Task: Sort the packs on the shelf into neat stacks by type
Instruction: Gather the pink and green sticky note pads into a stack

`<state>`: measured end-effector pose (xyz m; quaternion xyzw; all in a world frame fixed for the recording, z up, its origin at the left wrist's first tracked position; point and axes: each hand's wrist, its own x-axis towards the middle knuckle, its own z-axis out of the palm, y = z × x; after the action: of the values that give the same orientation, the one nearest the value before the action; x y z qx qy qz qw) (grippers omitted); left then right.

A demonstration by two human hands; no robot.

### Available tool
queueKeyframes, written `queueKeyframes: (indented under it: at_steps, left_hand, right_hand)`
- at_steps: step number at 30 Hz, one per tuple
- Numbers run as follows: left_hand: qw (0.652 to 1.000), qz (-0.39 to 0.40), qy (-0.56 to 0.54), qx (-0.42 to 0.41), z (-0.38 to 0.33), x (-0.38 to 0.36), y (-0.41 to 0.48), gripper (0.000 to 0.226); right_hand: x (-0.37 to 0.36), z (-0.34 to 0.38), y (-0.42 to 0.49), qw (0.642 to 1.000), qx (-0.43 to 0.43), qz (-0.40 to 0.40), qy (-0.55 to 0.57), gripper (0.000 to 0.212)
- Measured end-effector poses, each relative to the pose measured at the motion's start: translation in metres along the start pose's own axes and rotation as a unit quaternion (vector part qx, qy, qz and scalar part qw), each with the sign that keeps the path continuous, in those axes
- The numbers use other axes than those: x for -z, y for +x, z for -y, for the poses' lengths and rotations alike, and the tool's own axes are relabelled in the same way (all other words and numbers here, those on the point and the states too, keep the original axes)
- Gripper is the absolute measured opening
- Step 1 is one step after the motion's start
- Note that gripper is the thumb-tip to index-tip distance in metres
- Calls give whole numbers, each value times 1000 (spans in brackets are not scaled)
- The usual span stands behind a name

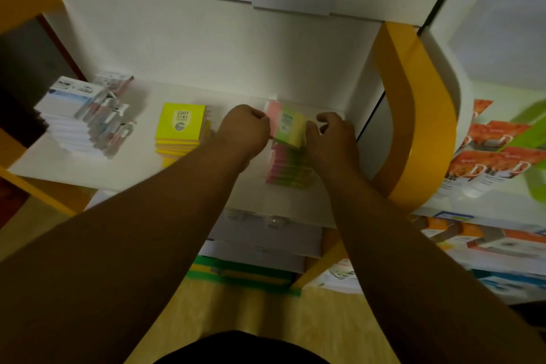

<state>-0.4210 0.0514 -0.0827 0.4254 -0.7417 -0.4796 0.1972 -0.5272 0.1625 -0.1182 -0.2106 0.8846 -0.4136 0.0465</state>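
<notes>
On the white shelf (236,91) stands a stack of pink, green and yellow striped packs (288,170). Its top pack (286,124), marked 2209, sits between my two hands. My left hand (245,130) is closed against the pack's left edge. My right hand (331,133) grips the right edge with curled fingers. Further left stands a stack of yellow packs (180,127) marked 2207. At the far left lies a pile of white boxes (63,115) with several clear blister packs (110,118) leaning over it.
A curved orange shelf frame (419,115) rises just right of my right hand. Orange and white product boxes (496,162) fill the neighbouring shelf at the right. White boxes (266,239) and green-edged packs (245,275) lie on the shelves below.
</notes>
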Motion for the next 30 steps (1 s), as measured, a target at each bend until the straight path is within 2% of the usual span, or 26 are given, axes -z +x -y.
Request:
queueKeyframes:
  at_steps: [5, 14, 18, 21, 26, 30]
  left_hand:
    - [985, 12, 157, -74, 1, -4, -2, 29]
    - [970, 46, 220, -88, 4, -12, 4, 30]
    - [963, 31, 251, -97, -3, 3, 11, 36]
    - [960, -29, 252, -117, -16, 55, 27, 36]
    - [950, -128, 268, -98, -11, 196, 65, 31]
    - [948, -140, 282, -55, 26, 281, 86, 26]
  right_hand:
    - [-3, 0, 4, 1000, 10, 29, 8, 31]
    - [-2, -1, 15, 1000, -9, 24, 4, 25]
    - [4, 13, 9, 999, -19, -31, -11, 34]
    - [4, 45, 10, 997, 51, -48, 20, 31]
    - [-24, 117, 15, 981, 184, 2, 57, 25]
    - [-76, 172, 16, 970, 233, 63, 37, 23]
